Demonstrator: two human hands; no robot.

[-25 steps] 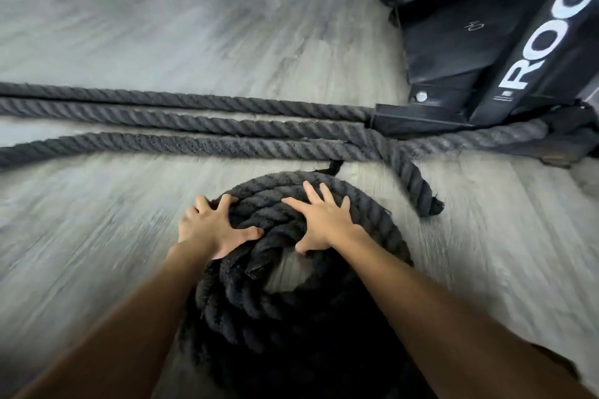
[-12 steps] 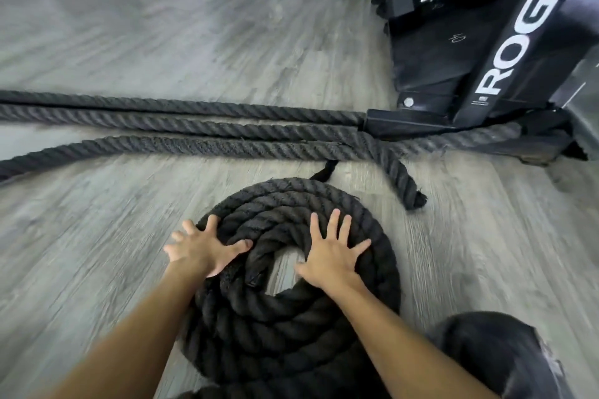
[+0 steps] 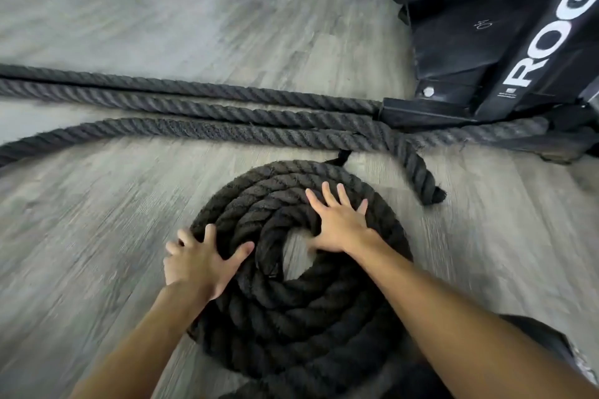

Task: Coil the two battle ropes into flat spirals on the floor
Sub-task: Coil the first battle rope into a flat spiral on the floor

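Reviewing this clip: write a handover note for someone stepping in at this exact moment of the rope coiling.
Left hand: open, resting on the left rim of the coiled rope, thumb across the top.
Right hand: open, palm flat on the far-right turns.
The coiled rope is a round spiral on the floor, with a gap at its centre.
Three straight rope lengths lie side by side beyond it, reaching the black rack base; a loose end curls toward the spiral.
Done: one coil wound. Left: probably tidy it, then coil the straight rope.
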